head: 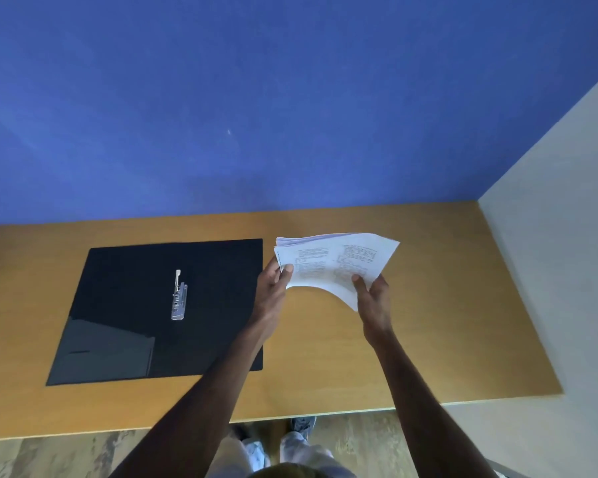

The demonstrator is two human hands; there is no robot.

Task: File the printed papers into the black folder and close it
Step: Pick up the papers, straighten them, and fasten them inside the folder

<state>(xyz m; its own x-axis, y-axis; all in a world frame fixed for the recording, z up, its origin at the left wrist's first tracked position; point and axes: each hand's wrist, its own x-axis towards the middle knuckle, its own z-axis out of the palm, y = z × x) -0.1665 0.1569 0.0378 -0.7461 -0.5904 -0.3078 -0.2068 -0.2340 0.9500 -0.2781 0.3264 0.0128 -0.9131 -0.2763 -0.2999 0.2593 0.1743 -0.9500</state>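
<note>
The black folder [125, 305] lies open and flat on the left half of the wooden table, its metal clip [179, 296] along the spine in the middle. A stack of printed papers [335, 262] is held above the table just right of the folder's right edge. My left hand [273, 288] grips the stack's left edge, thumb on top. My right hand [373, 301] holds its lower right corner, where the sheets curve downward.
The wooden table [446, 322] ends against a blue wall [256, 115] at the back and a grey wall [567, 236] on the right. Its front edge runs along the bottom, with floor and my legs below.
</note>
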